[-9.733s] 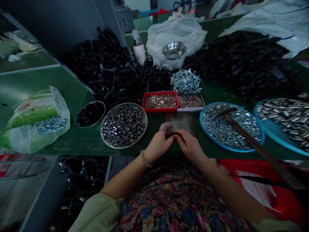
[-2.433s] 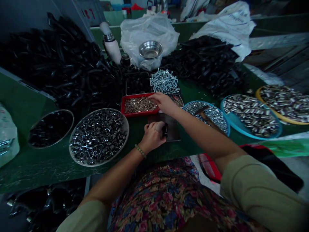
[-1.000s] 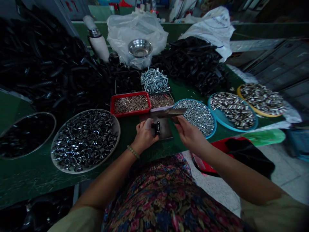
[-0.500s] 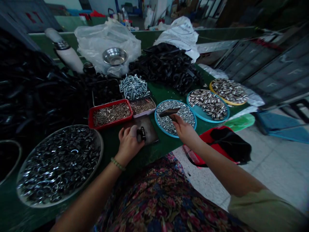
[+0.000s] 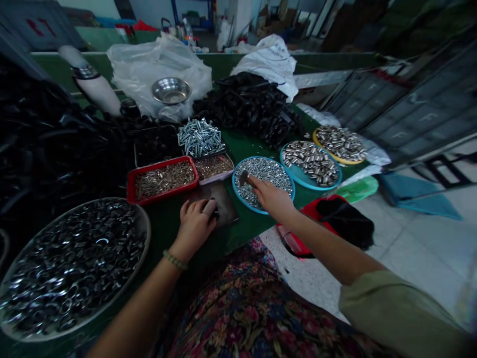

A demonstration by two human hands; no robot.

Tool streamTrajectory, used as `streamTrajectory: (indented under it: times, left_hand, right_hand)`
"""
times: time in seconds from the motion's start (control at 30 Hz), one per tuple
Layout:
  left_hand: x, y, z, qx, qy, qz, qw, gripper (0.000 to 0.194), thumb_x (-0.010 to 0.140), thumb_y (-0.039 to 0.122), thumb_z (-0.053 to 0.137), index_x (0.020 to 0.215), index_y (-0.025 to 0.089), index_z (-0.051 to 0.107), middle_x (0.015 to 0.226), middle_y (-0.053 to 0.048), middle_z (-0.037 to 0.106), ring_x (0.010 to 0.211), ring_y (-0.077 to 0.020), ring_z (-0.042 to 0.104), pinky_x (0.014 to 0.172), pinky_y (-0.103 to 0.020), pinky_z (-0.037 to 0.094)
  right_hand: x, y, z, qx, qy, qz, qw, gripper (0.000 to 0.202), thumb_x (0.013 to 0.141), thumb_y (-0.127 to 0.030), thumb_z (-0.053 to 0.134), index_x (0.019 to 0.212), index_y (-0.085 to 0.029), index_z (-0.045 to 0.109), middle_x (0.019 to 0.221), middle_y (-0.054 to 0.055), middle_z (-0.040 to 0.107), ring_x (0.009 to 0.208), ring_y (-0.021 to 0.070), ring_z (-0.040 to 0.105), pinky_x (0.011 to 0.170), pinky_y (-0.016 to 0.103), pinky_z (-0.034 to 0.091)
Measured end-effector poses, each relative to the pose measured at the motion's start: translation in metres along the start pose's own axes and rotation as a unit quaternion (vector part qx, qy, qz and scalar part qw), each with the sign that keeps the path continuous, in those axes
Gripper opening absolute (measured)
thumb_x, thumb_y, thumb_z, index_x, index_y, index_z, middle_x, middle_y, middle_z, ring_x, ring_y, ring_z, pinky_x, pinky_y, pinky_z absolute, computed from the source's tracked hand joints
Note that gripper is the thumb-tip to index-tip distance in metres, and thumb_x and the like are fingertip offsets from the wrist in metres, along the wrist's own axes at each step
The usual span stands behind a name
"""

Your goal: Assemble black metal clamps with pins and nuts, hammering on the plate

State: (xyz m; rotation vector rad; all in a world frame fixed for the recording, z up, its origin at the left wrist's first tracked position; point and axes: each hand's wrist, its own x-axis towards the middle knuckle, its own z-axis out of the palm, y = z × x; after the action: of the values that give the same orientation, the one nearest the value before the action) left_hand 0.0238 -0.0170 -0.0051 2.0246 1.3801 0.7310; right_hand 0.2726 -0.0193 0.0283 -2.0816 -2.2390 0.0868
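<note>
A left hand [image 5: 194, 223], fingers curled, holds a black part [image 5: 215, 213] over a plate [image 5: 226, 203]; the right hand [image 5: 275, 200] clasps a hammer [image 5: 244, 178].

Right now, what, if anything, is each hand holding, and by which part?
Right hand: the hammer, by its handle near the head. Left hand: a small black part, gripped spot hidden.

The tabletop [image 5: 242, 144] is dark green, the flat plate [image 5: 225, 205] grey, the held part [image 5: 215, 213] black, the hammer [image 5: 244, 178] dark-headed. One tray [image 5: 167, 193] is red; two round trays [image 5: 298, 176] are blue, another [image 5: 348, 161] yellow. The garment [image 5: 242, 308] is dark with pink-and-blue flowers; the sleeve [image 5: 391, 308] is plain olive.
</note>
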Motion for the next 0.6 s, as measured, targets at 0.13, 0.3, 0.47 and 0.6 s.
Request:
streamTrajectory:
  times: [0.13,0.3,0.47,0.6]
  left_hand:
    - [0.016,0.015,-0.021,-0.404,-0.026,-0.145,0.903,0.040,0.081,0.040,0.047,0.112,0.020,0.060,0.115,-0.010,0.064,0.113,-0.0295,0.056,0.103,-0.049,0.039]
    - [0.024,0.037,-0.036,-0.647,-0.048,-0.219,0.729,0.041,0.080,0.043,0.053,0.114,0.020,0.055,0.102,-0.007,0.066,0.086,-0.0219,0.066,0.077,-0.040,0.055]
    - [0.028,0.050,-0.014,-0.595,0.130,-0.231,0.759,0.062,0.066,0.013,0.072,0.119,0.027,0.043,0.098,0.001,0.063,0.076,-0.0119,0.065,0.073,-0.027,0.054]
    - [0.025,0.048,-0.005,-0.589,0.119,-0.208,0.772,0.065,0.066,0.014,0.072,0.121,0.028,0.039,0.100,0.001,0.063,0.075,-0.0112,0.065,0.069,-0.024,0.053]
  right_hand:
    - [0.006,0.062,0.013,-0.082,0.003,0.054,0.995,0.045,0.097,-0.040,0.037,0.140,-0.027,0.044,0.112,0.012,0.061,0.092,0.0246,0.062,0.072,0.032,0.046]
    - [0.021,0.178,0.006,-0.037,0.088,0.168,0.981,0.032,0.093,-0.024,0.039,0.107,-0.014,0.066,0.114,0.018,0.061,0.105,0.0277,0.056,0.086,0.039,0.041]
    - [0.044,0.256,0.003,0.012,0.073,0.189,0.979,0.023,0.082,-0.028,0.057,0.062,-0.018,0.060,0.077,0.015,0.063,0.084,0.0295,0.058,0.075,0.047,0.041]
    - [0.047,0.269,0.007,0.079,0.131,0.174,0.973,0.027,0.075,-0.028,0.067,0.055,-0.025,0.048,0.062,0.008,0.053,0.079,0.0278,0.056,0.074,0.045,0.039]
